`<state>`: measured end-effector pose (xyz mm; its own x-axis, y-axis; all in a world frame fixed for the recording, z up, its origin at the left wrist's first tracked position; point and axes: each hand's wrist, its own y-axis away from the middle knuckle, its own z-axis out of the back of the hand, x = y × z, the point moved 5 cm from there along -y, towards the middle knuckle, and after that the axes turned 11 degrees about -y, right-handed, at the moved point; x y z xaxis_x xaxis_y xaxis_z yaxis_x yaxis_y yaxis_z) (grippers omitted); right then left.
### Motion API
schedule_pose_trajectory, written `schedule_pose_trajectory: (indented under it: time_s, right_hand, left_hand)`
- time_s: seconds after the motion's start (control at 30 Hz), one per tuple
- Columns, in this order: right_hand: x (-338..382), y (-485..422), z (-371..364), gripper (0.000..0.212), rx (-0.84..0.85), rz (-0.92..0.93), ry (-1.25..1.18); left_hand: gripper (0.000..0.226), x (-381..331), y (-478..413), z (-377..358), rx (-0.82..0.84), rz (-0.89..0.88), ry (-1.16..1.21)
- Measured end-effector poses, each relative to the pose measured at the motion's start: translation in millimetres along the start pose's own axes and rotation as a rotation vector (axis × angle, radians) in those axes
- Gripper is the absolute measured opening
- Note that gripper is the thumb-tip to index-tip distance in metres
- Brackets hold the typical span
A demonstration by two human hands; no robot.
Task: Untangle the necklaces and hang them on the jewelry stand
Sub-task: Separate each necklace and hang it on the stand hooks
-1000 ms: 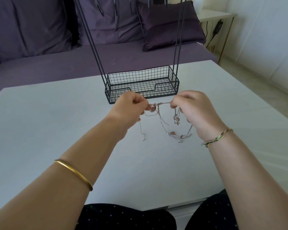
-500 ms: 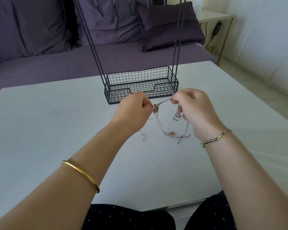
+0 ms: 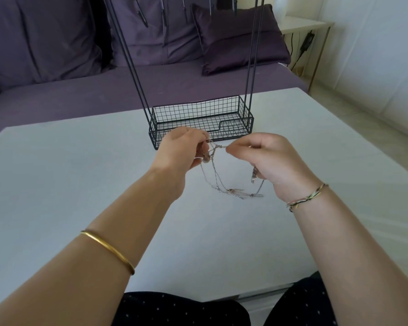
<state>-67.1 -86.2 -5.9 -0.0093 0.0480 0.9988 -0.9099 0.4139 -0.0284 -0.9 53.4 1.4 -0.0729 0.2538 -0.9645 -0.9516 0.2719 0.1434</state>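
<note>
Head cam: vs. 1 sec ago the two hands have come closer, so the bit of chain pulled tight btw them is shorter now, & the thin loose end that hung under the left hand [image 3: 181,149] is out of sight. I think that means the picking at the knot [image 3: 218,147] is not done; no chain looks free yet. Left grip: fingers curled, pinching the necklaces [image 3: 233,191] next to a small round charm [image 3: 206,160]. The right hand [image 3: 266,156] has its grip closed too: thumb & finger pinch the same tight strand, w/ another charm hanging under the palm. The knot sits btw the fingertips, up off the counter [image 3: 80,184], just near of the jewelry stand [image 3: 198,111]. Chains: thin, silvery, shiny, floppy. They droop in a loop & the low end lies on the counter. Stand: black wire, grid basket at the bottom, tall thin rods going up out of frame. Counter: white, smooth, flat. Far back: soft purple sofa [image 3: 57,97] w/ cushions. Gold bangle [image 3: 108,250] on the left arm, braided cord bracelet [image 3: 306,198] on the right wrist.
</note>
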Motion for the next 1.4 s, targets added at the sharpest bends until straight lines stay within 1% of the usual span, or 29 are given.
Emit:
schedule_pose_trajectory:
  time_s: [0.17,0.3,0.47,0.57,0.67,0.73,0.83,0.9,0.97,1.07,1.17,1.27,1.4]
  right_hand:
    - [2,-1,7,0.005,-0.105,-0.003,-0.041]
    - [1,-1,8,0.015,-0.145,0.000,-0.044]
    - [1,-1,11,0.019,-0.216,-0.001,-0.080]
    - [-2,-3,15,0.025,-0.260,-0.023,-0.132]
    - [-6,-5,12,0.024,-0.215,-0.074,-0.258]
    - [-6,-5,12,0.023,-0.197,-0.060,-0.219]
    - [-3,-3,12,0.015,-0.163,-0.024,-0.071]
    - [-2,-2,8,0.010,-0.107,0.011,0.006]
    - [-2,-3,4,0.004,-0.065,0.047,0.047]
    - [-2,-2,-1,0.006,0.011,0.068,0.085]
    - [-1,-1,-5,0.003,0.084,0.069,0.106]
    - [-1,-1,-4,0.003,0.055,0.078,0.114]
    - [0,-2,0,0.006,-0.015,0.045,0.054]
  left_hand:
    - [0.020,0,-1,1,-0.004,-0.012,-0.018]
    - [0.019,2,-1,-1,0.032,0.020,-0.013]
    - [0.019,3,-2,-7,0.063,0.025,-0.024]
    - [0.021,5,-3,-7,0.083,0.036,0.027]
    - [0.021,3,-3,-6,0.087,0.047,0.175]
    - [0.022,2,-3,-6,0.084,0.038,0.241]
    - [0.021,2,-1,-5,0.077,0.025,0.210]
    - [0.019,2,0,-5,0.077,0.023,0.190]
    - [0.018,2,1,-4,0.065,0.020,0.168]
    - [0.020,1,1,-3,0.041,0.011,0.114]
    - [0.020,1,3,-4,0.040,0.018,0.097]
    - [0.021,1,4,-5,0.063,0.041,0.153]
    - [0.024,2,3,-5,0.080,0.080,0.200]
